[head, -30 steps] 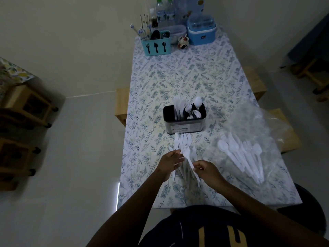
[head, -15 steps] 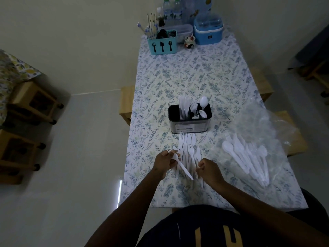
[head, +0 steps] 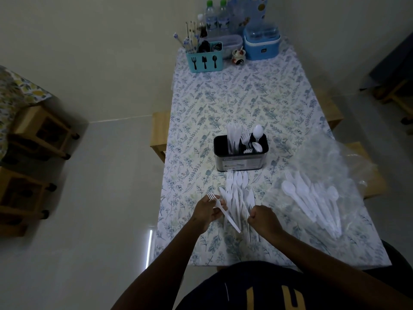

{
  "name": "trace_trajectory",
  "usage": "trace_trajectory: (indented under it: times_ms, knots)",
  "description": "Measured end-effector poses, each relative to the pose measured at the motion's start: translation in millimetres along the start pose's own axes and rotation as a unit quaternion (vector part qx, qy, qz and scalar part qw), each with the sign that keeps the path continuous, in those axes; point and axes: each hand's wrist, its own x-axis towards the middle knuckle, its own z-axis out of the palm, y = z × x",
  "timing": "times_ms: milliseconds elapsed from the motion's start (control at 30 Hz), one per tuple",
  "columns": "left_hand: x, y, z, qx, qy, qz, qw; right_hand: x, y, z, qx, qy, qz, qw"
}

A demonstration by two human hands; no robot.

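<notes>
My left hand (head: 206, 211) pinches a white plastic fork (head: 224, 212) near its tines, handle slanting toward me. My right hand (head: 263, 219) is curled at the near end of a pile of white plastic cutlery (head: 238, 191) lying on the floral tablecloth (head: 234, 104); whether it grips a handle from the pile is hidden by the fingers. Just beyond the pile stands a black and steel cutlery holder (head: 240, 161) with knives, forks and spoons upright in its compartments. More white spoons and forks (head: 312, 198) lie on a clear plastic bag (head: 339, 162) to the right.
At the table's far end stand a blue cutlery caddy (head: 204, 60), water bottles (head: 214, 19), a small ceramic pot (head: 238, 55) and a blue lidded container (head: 261, 43). Wooden benches (head: 157, 133) flank the table. Wooden stools (head: 40, 130) stand on the floor at left.
My left hand has lifted one fork out of the pile and drawn it to the left. My right hand has closed and pulled slightly back toward me.
</notes>
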Motion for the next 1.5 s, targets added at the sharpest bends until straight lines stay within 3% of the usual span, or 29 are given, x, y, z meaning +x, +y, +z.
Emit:
trace_trajectory:
  times_ms: [100, 267, 367, 600, 1333, 1500]
  knots:
    - [2, 2, 1, -0.006, -0.006, 0.0, 1.0, -1, 5, -1, 0.08, 0.019, -0.001, 0.997]
    - [4, 2, 3, 0.008, -0.014, -0.004, 1.0, -10, 1, -16, 0.3, -0.054, 0.015, 0.952]
    - [5, 2, 5, -0.004, -0.016, -0.011, 1.0, -17, -4, -21, 0.348, -0.063, 0.013, 0.935]
    - [4, 1, 7, -0.055, -0.044, -0.023, 0.997, -19, -6, -27, 0.31, -0.054, 0.013, 0.949]
    - [-12, 3, -3, -0.025, -0.014, 0.014, 0.999, -23, -17, -17, 0.321, -0.077, -0.008, 0.944]
    - [-13, 7, -7, -0.046, 0.006, 0.016, 0.999, -19, -21, -10, 0.252, -0.044, -0.019, 0.967]
